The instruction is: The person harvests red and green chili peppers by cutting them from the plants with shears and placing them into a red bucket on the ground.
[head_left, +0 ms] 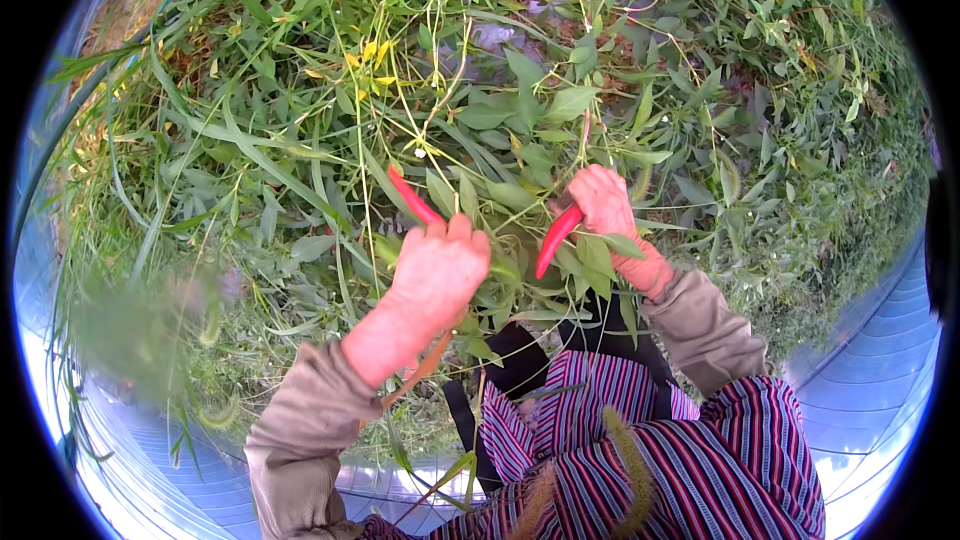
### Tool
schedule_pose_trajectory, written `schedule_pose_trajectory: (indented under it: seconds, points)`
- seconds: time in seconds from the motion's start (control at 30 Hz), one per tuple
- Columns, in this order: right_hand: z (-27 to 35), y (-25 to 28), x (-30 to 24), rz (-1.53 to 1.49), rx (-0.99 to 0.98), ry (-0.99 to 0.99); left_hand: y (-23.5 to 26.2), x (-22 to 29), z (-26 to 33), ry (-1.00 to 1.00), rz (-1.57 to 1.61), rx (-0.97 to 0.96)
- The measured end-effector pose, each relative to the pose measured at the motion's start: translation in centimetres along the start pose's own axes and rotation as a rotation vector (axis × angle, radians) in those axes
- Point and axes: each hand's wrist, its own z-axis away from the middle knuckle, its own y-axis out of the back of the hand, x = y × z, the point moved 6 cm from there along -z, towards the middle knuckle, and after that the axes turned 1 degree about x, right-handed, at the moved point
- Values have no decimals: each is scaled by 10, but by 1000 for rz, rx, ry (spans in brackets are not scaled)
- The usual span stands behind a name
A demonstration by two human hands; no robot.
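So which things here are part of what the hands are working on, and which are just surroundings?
In hand:
- left hand, closed around a red chili
- right hand, gripping another red chili
- the leafy pepper plant they hang on

Just around:
- tall grass
- yellow flowers
- striped cloth with black straps, below the hands

Two red chili peppers are counted: one (413, 197) gripped in the left hand (437, 270), one (557, 239) gripped in the right hand (603, 198). Two hands are seen. One orange-tinged pepper (425, 367) is counted below the left wrist.
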Motion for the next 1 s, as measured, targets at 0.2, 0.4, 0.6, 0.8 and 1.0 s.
schedule_pose_trajectory:
  seconds: [0.2,0.4,0.6,0.8,1.0]
  points:
    - [2,6,1,13,52,34,25,4,64,205,253,-102]
    - [1,10,-1,-82,67,32,51,-47,84,527,1221,322]
    - [1,9,1,-79,56,25,52,-70,5,53,753,337]
    - [3,6,4,-88,38,3,-26,-39,-5,-103,126,86]
    - [-2,16,-3,-72,36,23,-19,-21,39,71,273,18]
